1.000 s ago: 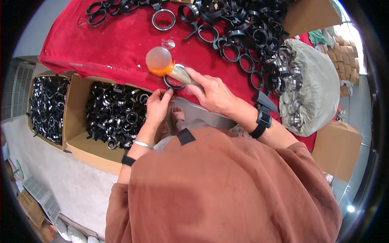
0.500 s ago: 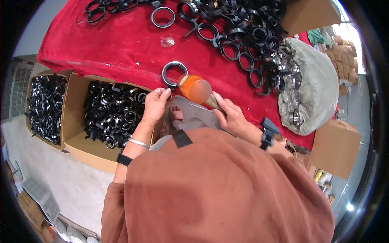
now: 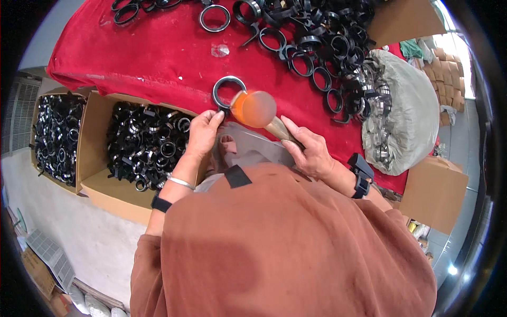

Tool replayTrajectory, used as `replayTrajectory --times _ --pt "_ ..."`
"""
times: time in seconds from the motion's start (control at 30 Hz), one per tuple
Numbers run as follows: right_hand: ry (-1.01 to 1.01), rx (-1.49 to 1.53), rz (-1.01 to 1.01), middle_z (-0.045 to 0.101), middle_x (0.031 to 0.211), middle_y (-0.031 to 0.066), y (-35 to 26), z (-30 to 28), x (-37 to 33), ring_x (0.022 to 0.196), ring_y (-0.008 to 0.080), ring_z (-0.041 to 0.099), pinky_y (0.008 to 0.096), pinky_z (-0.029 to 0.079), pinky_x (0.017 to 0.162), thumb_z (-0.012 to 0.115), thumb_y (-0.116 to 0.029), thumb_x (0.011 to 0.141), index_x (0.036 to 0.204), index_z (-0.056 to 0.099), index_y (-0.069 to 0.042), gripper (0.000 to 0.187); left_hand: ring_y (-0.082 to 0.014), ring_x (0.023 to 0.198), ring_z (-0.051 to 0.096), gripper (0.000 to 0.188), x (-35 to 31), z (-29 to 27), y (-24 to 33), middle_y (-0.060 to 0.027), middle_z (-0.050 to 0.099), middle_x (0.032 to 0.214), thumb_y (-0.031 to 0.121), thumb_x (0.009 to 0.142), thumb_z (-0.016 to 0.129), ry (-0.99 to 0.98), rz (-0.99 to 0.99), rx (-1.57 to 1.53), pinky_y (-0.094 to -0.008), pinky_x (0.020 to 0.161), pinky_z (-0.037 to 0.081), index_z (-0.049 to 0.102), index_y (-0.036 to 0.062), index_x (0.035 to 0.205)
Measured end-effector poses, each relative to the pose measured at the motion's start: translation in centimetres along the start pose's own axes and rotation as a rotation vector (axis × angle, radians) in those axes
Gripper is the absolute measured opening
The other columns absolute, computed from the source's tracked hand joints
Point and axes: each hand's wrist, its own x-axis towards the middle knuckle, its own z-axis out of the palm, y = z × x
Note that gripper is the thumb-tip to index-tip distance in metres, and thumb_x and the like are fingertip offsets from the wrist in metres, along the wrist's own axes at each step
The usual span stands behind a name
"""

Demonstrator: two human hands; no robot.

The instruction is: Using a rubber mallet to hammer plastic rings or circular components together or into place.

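My left hand [image 3: 205, 132] pinches the short black stem of a ring-shaped part [image 3: 215, 95], black outside with a shiny metal band within. The ring lies by the near edge of the red-covered table. Fingers of my right hand [image 3: 312, 150] wrap round the wooden handle of a mallet [image 3: 254, 109] with an orange, see-through head. That head stands over the ring's right side and hides a bit of it; whether the two touch I cannot tell. A loose ring part [image 3: 215, 19] rests farther back on the cloth.
Black ring parts [image 3: 322, 79] are heaped along the back and right of the red cloth [image 3: 148, 58]. Beside them a pale sack [image 3: 406, 111] spills metal rings [image 3: 381, 108]. To my left stand two cardboard boxes [image 3: 113, 199] full of ring parts. A cardboard flap [image 3: 433, 193] sticks out at right.
The mallet head has risen slightly, and my right hand has shifted a little to the right and nearer to me. My left hand keeps its pinch on the ring part.
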Motion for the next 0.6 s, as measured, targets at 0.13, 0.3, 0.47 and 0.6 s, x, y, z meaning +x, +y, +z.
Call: replayTrajectory --times 0.13,0.3,0.47,0.6 --pt "0.180 0.118 -0.264 0.057 0.080 0.0166 -3.4 -0.4 4.7 0.068 0.0306 0.058 0.0370 0.049 0.062 0.061 -0.006 0.080 0.130 0.043 -0.002 0.054 -0.0073 0.064 0.051 0.020 -0.1 0.7 -0.4 -0.0019 0.059 0.070 0.018 0.088 0.057 0.008 0.034 -0.052 -0.0226 0.061 0.043 0.061 0.0010 0.078" --pt "-0.214 -0.014 0.029 0.060 0.090 0.0234 -1.6 3.4 6.4 0.078 0.0370 0.062 0.0415 0.050 0.068 0.059 -0.017 0.083 0.131 0.043 -0.008 0.051 -0.0109 0.063 0.055 0.024 -0.7 1.2 0.2 -0.0037 0.061 0.071 0.022 0.086 0.059 0.099 -0.017 -0.061 -0.0275 0.056 0.048 0.061 -0.0022 0.082" --pt "0.063 0.298 0.002 0.059 0.110 0.0226 -4.6 0.6 8.8 0.099 0.0299 0.062 0.0347 0.048 0.083 0.055 -0.010 0.087 0.132 0.041 -0.003 0.047 -0.0104 0.059 0.055 0.024 -0.8 1.1 0.4 -0.0055 0.060 0.069 0.020 0.087 0.058 0.113 -0.059 0.075 -0.0257 0.048 0.049 0.060 -0.0028 0.081" --pt "0.293 0.425 0.000 0.059 0.088 0.0022 -4.1 -0.3 9.2 0.065 0.0059 0.052 0.0212 0.046 0.062 0.048 -0.011 0.091 0.133 0.041 -0.004 0.043 -0.0103 0.054 0.055 0.023 -0.4 0.8 -0.3 -0.0058 0.060 0.069 0.019 0.088 0.057 0.073 0.053 -0.025 -0.0247 0.047 0.049 0.059 -0.0025 0.080"
